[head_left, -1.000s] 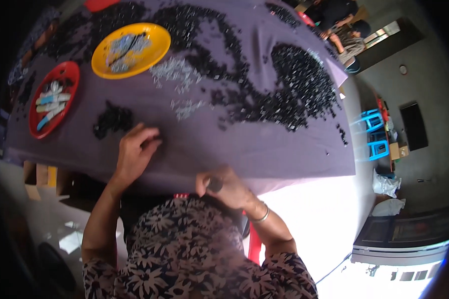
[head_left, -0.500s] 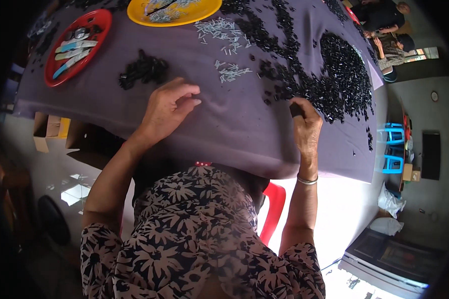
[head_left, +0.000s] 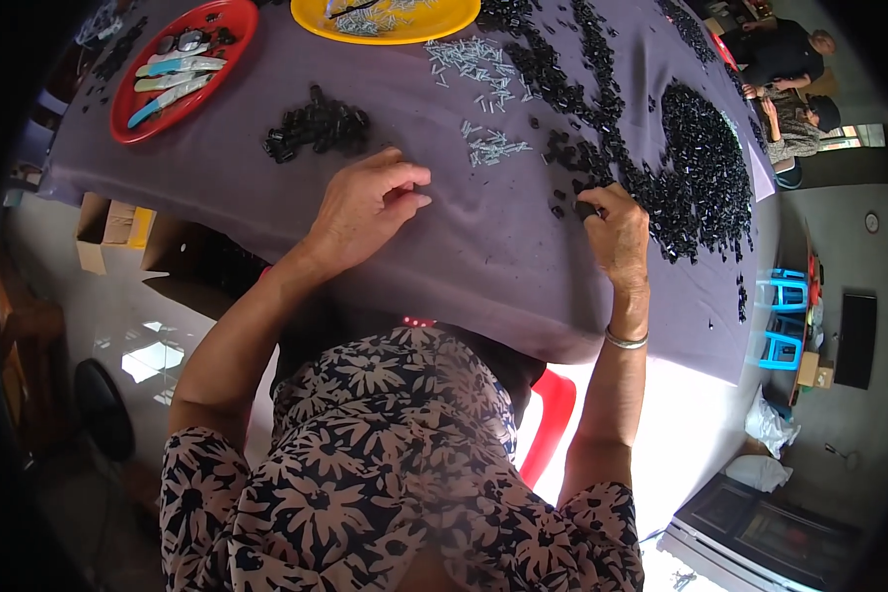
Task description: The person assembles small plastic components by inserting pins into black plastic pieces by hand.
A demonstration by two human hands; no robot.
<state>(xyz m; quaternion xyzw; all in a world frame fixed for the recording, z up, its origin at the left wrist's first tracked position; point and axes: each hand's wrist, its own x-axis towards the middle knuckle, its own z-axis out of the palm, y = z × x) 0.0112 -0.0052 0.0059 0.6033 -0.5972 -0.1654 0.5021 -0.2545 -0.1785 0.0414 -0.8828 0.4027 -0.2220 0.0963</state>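
Note:
My left hand (head_left: 370, 209) is held over the purple cloth with curled fingers, thumb and forefinger close together; whatever is in them is too small to make out. Just beyond it lies a small heap of black pieces (head_left: 318, 128). My right hand (head_left: 620, 235) pinches a small black piece (head_left: 587, 210) between thumb and fingers. It is at the near left edge of a wide spread of similar black pieces (head_left: 696, 173). Between the hands, farther off, are a small group of pale thin pins (head_left: 498, 150) and a larger scatter of pins (head_left: 476, 67).
A red tray (head_left: 120, 118) with blue- and pale-handled knives stands at the far left. Behind the pins is a yellow plate (head_left: 464, 28) holding more pins. Cardboard boxes (head_left: 118, 225) sit below the table's left edge. Two people (head_left: 784, 84) are at the far right, near blue stools (head_left: 784, 321).
The whole view has shifted, so the table things appear farther right. My right hand has drawn slightly left relative to the black spread, and a black piece now shows in its fingers. My left hand stays curled.

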